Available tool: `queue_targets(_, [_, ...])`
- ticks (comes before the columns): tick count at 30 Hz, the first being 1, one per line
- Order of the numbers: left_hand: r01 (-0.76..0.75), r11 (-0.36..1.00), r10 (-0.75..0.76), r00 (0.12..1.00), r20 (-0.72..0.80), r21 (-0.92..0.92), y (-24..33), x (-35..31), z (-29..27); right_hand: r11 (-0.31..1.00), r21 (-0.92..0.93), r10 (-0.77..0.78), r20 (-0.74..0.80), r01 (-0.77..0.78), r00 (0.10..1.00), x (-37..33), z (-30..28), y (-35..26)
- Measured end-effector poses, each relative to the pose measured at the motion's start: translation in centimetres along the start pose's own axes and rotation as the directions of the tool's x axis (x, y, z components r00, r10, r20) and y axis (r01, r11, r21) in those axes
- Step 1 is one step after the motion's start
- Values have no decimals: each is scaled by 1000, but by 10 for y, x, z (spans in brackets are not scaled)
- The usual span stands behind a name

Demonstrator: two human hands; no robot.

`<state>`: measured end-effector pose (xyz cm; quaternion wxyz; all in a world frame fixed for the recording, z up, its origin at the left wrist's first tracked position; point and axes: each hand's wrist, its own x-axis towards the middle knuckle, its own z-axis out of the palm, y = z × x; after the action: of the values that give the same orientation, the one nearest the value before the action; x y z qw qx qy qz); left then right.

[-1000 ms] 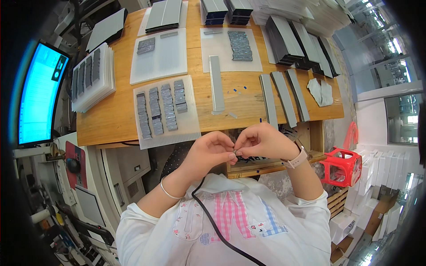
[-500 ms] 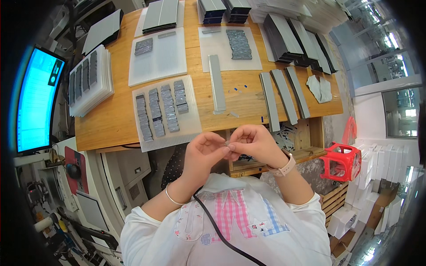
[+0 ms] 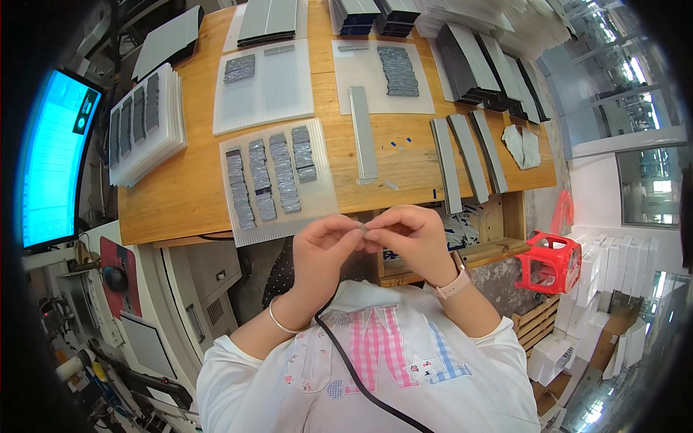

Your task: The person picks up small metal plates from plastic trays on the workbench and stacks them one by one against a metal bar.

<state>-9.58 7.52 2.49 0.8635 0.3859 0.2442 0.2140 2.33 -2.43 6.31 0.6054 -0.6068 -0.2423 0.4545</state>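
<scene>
Both hands raised just off the near edge of the wooden bench (image 3: 180,209), fingertips meeting. Left hand (image 3: 323,245): thumb and forefinger pinched together on a small grey piece (image 3: 362,226). Right hand (image 3: 417,238): same grip, clamped on the same piece from the other side. Most of it hidden by the fingers; shape and exact hold cannot be told.

On handling: piece looks thin and probably brittle. Best a light, even pinch, thumbs level, pressure matched on both sides; a twist from one wrist could chip or snap it. Good to keep the fingertips close together so that little of it goes unsupported.

Position: hands sit beside the left end of a pulled-out drawer (image 3: 513,220) with loose scraps in it. A dropped piece could be lost there or in the lap; working over the bench top would be safer.

Nearby: ribbed white board (image 3: 321,180) with four rows of grey strips (image 3: 285,173), ahead and left. Long grey stack (image 3: 364,137) straight ahead; three more long stacks (image 3: 468,155) to the right. Blue chips (image 3: 409,140) between: worth keeping fingers clear of these, edges may be sharp.
</scene>
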Motion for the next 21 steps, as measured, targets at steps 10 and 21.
queue_targets(10, [15, 983, -13, 1000, 13, -185, 5, -2, -11, 262, -952, -523, -5, 155, 853, 21, -25, 4])
queue_targets(21, [256, 910, -230, 966, 115, -327, 21, -4, -13, 28, -919, -533, 318, 392, 784, 10, -37, 10])
